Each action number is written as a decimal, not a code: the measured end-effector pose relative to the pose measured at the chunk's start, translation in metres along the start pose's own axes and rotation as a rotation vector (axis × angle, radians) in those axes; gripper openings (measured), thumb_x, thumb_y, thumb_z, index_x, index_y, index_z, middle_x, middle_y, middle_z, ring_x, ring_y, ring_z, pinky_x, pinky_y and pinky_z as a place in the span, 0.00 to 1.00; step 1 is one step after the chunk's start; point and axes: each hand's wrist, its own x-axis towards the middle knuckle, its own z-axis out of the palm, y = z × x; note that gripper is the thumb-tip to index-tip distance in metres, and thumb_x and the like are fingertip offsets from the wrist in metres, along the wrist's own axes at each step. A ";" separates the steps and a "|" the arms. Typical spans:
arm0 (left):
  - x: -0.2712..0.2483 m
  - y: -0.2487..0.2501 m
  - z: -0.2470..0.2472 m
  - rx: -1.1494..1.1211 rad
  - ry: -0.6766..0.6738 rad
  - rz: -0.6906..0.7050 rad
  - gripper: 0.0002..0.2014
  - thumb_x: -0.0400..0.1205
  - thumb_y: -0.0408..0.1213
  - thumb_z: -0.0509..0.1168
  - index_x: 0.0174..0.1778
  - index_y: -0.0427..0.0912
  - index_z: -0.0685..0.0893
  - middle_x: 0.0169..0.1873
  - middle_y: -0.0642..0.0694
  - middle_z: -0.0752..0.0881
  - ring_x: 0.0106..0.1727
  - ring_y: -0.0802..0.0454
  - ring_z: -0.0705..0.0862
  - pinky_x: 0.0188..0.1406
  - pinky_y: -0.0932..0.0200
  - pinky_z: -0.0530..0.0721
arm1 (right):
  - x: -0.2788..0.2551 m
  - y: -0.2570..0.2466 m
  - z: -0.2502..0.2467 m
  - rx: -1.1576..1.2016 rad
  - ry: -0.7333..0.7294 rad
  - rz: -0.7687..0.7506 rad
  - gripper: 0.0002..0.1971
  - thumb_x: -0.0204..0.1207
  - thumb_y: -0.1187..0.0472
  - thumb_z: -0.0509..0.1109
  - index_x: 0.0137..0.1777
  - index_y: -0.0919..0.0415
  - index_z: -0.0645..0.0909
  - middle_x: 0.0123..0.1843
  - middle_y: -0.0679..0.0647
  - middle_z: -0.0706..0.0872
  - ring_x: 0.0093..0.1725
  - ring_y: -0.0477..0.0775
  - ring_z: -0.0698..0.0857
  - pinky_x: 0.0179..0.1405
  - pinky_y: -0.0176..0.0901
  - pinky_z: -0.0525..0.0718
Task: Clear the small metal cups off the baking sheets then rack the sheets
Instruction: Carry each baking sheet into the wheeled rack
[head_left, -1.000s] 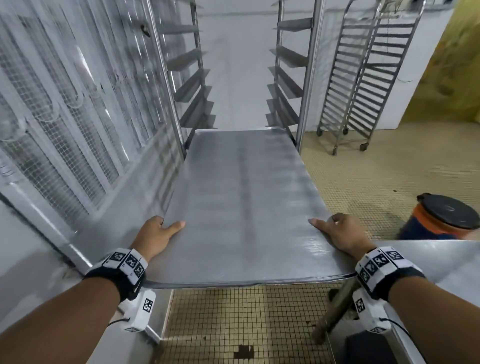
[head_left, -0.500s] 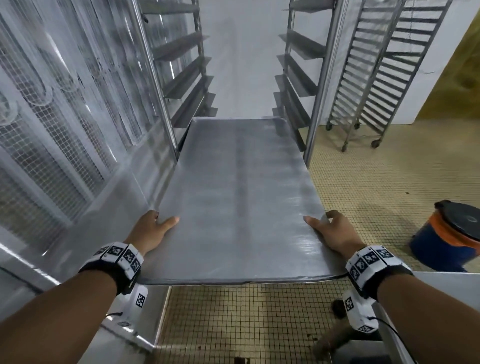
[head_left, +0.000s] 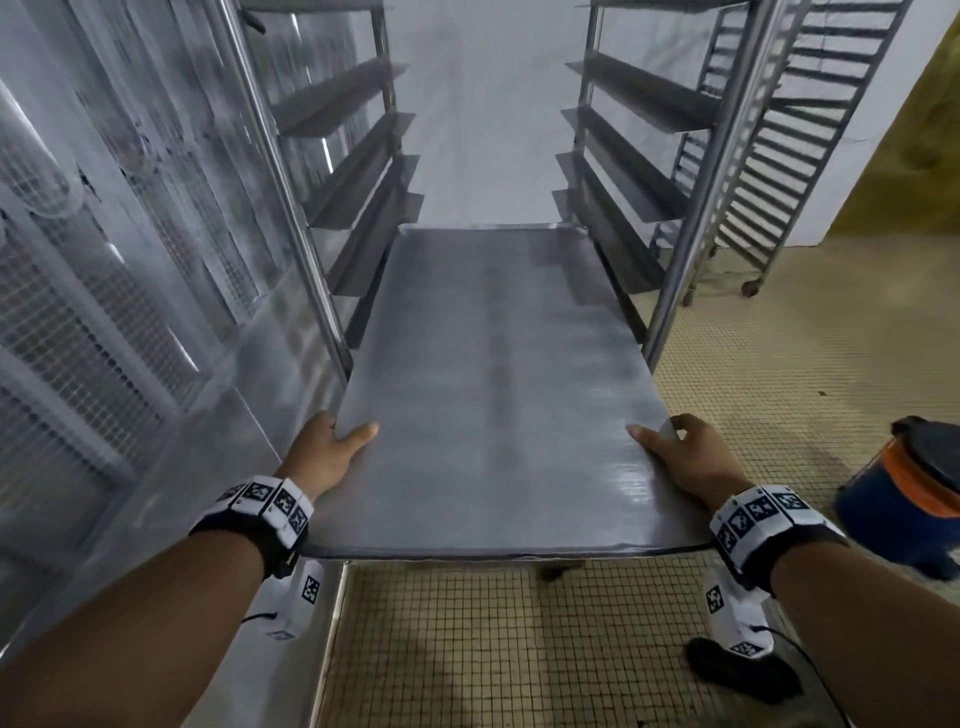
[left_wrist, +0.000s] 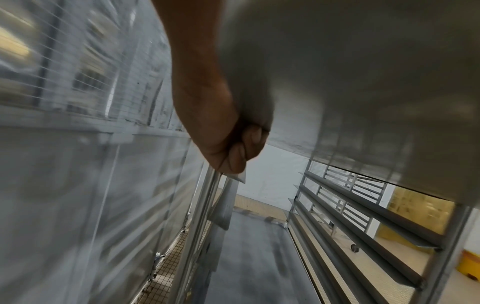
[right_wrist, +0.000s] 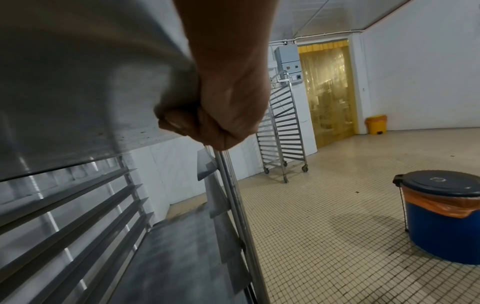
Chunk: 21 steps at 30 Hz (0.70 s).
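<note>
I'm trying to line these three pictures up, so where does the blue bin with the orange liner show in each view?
Head: blue bin at the right edge, beyond the right hand.
Left wrist: not in it.
Right wrist: blue bin at lower right on the tiled floor.
Shared landmark: the baking sheet both hands grip.

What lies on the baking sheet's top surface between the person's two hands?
Nothing: in the head view the baking sheet is bare metal from the left hand to the right hand, no cups.
</note>
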 end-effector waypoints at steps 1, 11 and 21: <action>0.009 0.006 0.001 -0.008 -0.007 0.000 0.18 0.82 0.50 0.73 0.36 0.44 0.74 0.31 0.49 0.79 0.32 0.51 0.80 0.29 0.57 0.72 | 0.010 -0.003 0.002 -0.002 0.005 0.004 0.31 0.71 0.34 0.75 0.59 0.61 0.82 0.53 0.55 0.89 0.48 0.56 0.87 0.46 0.48 0.82; 0.105 -0.002 0.013 -0.040 -0.102 0.018 0.37 0.68 0.77 0.69 0.57 0.48 0.89 0.48 0.51 0.93 0.48 0.50 0.92 0.55 0.42 0.91 | 0.083 -0.027 0.004 -0.044 0.012 0.035 0.32 0.73 0.34 0.73 0.64 0.60 0.81 0.54 0.57 0.88 0.50 0.60 0.85 0.54 0.52 0.82; 0.062 0.038 -0.006 0.487 -0.119 0.170 0.46 0.71 0.69 0.70 0.82 0.50 0.69 0.80 0.37 0.72 0.79 0.34 0.73 0.76 0.35 0.75 | 0.046 -0.033 -0.015 -0.266 -0.122 -0.023 0.55 0.63 0.20 0.67 0.84 0.52 0.60 0.79 0.63 0.73 0.73 0.69 0.77 0.66 0.59 0.78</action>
